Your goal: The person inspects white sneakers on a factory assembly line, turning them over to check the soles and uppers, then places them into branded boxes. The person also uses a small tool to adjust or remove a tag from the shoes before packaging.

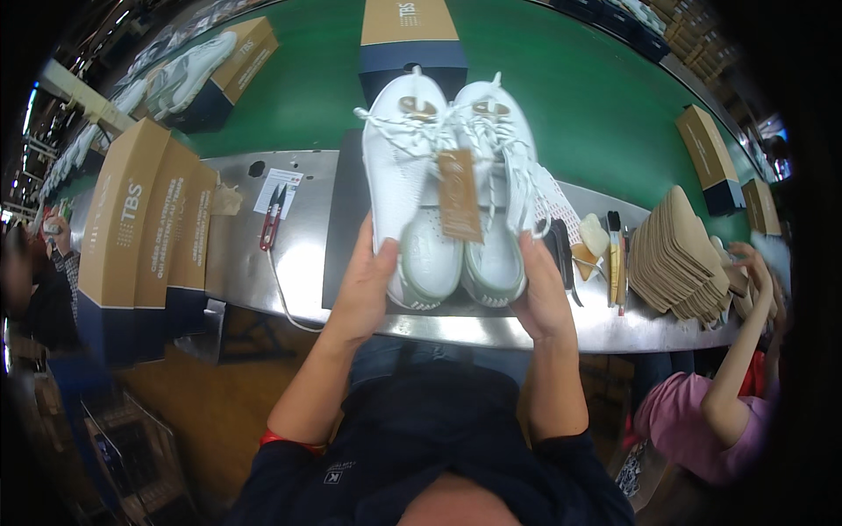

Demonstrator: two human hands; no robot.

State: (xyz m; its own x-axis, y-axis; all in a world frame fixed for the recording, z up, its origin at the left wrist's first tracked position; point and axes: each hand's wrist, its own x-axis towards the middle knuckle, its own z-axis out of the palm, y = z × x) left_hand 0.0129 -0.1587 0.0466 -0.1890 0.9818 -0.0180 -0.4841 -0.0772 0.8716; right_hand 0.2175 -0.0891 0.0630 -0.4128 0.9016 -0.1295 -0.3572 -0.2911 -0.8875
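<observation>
A pair of white lace-up sneakers (399,167) is held up side by side in front of me, toes pointing away and heels toward me. My left hand (361,285) grips the outer heel side of the left shoe, and my right hand (545,289) grips the outer heel side of the right one. Between the shoes hangs a brown paper tag (459,195), lying over the laces. The linings near the heels look pale green. Under the pair, a dark flat mat (348,237) shows partly on the metal bench.
Red-handled thread snips (274,217) with a white cord lie left on the metal bench (241,280). Brushes (614,254) and stacked brown cardboard pieces (671,254) are at right. Shoe boxes (132,210) stand left; another box (412,35) sits on the green belt (561,79). A co-worker's arm (741,351) reaches in at right.
</observation>
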